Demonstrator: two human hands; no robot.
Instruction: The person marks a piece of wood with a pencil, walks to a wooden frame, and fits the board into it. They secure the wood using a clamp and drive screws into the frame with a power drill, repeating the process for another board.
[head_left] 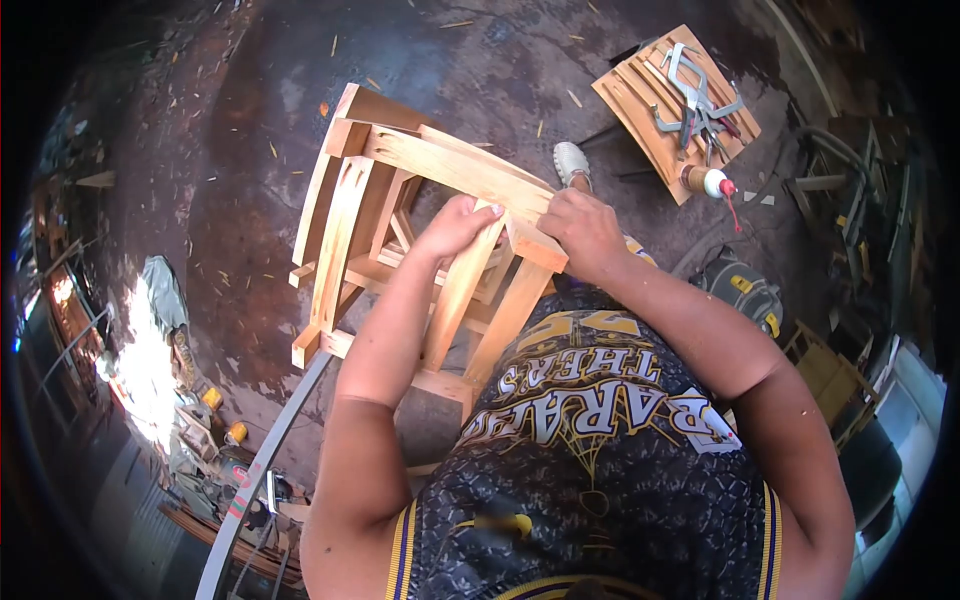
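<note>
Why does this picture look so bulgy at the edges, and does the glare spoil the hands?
Head view: wide-lens distortion, probably, with blackened corners; head view: glare washes out a bright patch at left; head view: the left hand, right hand and wooden frame lie clear of it and look fairly sharp.

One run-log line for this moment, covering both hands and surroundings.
left hand: thumb on slat | right hand: at end of rail | work: wooden frame | nearby: clamps on wooden boards
</note>
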